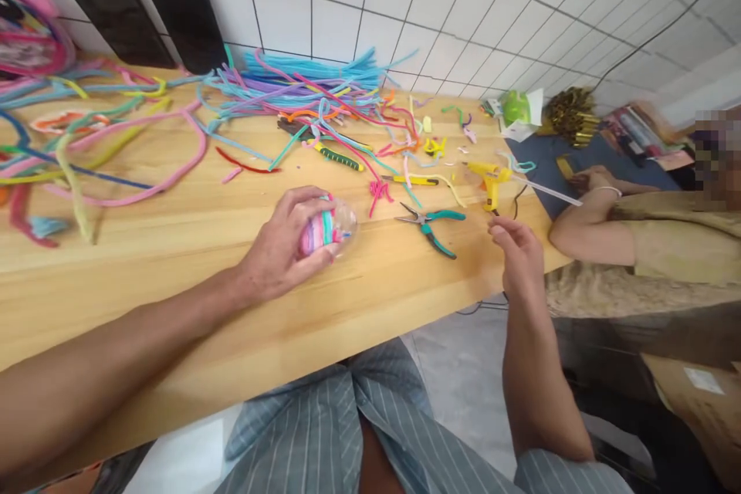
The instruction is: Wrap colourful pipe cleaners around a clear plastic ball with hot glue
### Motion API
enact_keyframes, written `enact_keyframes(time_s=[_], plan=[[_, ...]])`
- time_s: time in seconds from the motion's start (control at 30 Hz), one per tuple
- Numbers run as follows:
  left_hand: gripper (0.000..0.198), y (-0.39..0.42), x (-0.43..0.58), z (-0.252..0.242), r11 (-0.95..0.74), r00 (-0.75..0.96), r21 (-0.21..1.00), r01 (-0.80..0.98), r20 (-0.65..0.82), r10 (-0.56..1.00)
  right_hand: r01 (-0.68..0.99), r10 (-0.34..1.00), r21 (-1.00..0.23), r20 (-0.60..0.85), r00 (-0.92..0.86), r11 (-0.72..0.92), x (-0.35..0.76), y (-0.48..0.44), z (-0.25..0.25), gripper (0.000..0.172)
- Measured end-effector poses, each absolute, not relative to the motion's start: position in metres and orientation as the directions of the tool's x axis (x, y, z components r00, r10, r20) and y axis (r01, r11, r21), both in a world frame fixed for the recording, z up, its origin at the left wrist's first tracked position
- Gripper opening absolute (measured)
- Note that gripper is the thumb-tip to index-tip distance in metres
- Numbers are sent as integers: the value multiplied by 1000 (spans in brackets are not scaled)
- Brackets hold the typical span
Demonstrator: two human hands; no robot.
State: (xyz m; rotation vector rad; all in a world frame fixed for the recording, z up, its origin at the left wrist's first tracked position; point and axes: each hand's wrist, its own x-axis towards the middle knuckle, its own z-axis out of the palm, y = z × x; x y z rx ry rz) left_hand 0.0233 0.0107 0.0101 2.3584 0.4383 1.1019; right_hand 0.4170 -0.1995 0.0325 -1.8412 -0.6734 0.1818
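Observation:
My left hand (295, 239) is wrapped round a clear rounded object (346, 222) with pink, white and teal pipe cleaner bands on it, resting at the table's middle. Near the right end of the table, my right hand (517, 243) has its thumb and fingertips pressed together, just below the yellow glue gun (491, 184); whether anything is between them is too small to tell. Pliers with teal handles (431, 228) lie open between my hands. Behind them are a yellow cutter (414, 181) and a green and black knife (336, 157).
A heap of blue and purple pipe cleaners (301, 85) lies against the tiled wall. Looped pipe cleaners (200, 143) spread over the left side. Two dark panels (177, 0) lean at the back left. Another person's arm (596, 235) rests at the right.

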Motion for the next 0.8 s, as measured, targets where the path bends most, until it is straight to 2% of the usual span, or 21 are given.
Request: enact_keyframes(time_s=[0.13, 0.3, 0.43, 0.57, 0.67, 0.8], plan=[[59, 11, 24, 9, -827, 630, 554, 100, 608, 484, 364, 408, -868, 213, 888, -338, 479, -184, 16, 46], [57, 9, 25, 7, -831, 644, 553, 67, 612, 459, 293, 461, -880, 98, 882, -373, 508, -133, 33, 48], [59, 9, 27, 5, -820, 656, 568, 69, 594, 466, 261, 534, -866, -8, 846, -427, 511, -104, 43, 31], [59, 9, 29, 5, -807, 645, 587, 57, 595, 479, 255, 559, -862, -39, 828, -438, 503, -95, 51, 25], [59, 9, 30, 4, -806, 634, 590, 44, 607, 479, 298, 630, -890, 17, 777, -345, 478, -94, 68, 18], [58, 12, 31, 2, -823, 591, 567, 21, 658, 468, 365, 835, -927, 133, 535, -86, 418, -91, 101, 32]])
